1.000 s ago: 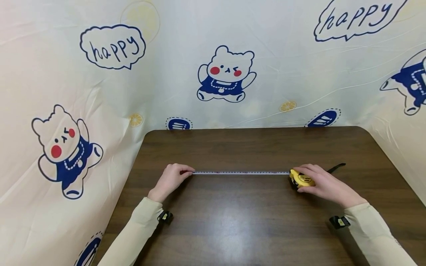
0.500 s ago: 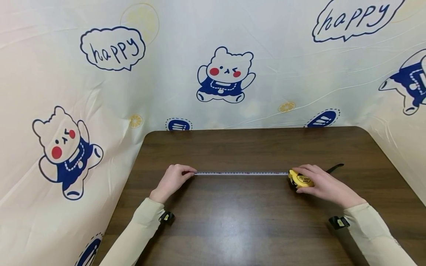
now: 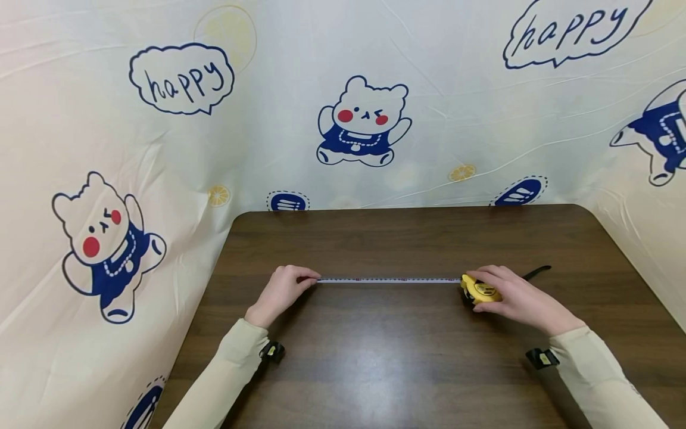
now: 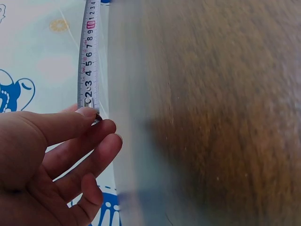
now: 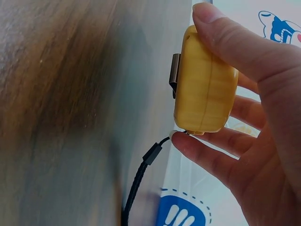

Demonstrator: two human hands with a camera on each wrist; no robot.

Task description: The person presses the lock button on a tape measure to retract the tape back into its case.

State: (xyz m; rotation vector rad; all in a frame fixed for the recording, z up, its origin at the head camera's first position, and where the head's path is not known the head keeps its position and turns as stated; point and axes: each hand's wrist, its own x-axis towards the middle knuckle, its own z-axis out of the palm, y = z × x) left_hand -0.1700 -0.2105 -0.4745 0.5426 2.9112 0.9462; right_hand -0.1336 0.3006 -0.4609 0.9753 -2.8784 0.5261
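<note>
A white tape measure blade [image 3: 388, 280] stretches straight across between my two hands, partly drawn out of its yellow case [image 3: 481, 291]. At the blade's hooked end, my left hand [image 3: 283, 292] pinches it between thumb and forefinger. In the left wrist view the blade's printed numbers [image 4: 89, 61] run upward from the thumb. My right hand [image 3: 522, 300] grips the yellow case, thumb on one side and fingers on the other. From the right wrist view, a metal belt clip [image 5: 174, 75] shows on the case, and a black wrist strap [image 5: 136, 181] hangs from it.
Below the hands lies a dark brown wooden table [image 3: 370, 357]. A pale cloth [image 3: 429, 47] printed with bears and "happy" bubbles hangs behind the table and along its sides. Each sleeve carries a small black wrist camera [image 3: 273, 351].
The left hand has shifted slightly right and the right hand slightly left, with the yellow case. The exposed blade between them is a little shorter.
</note>
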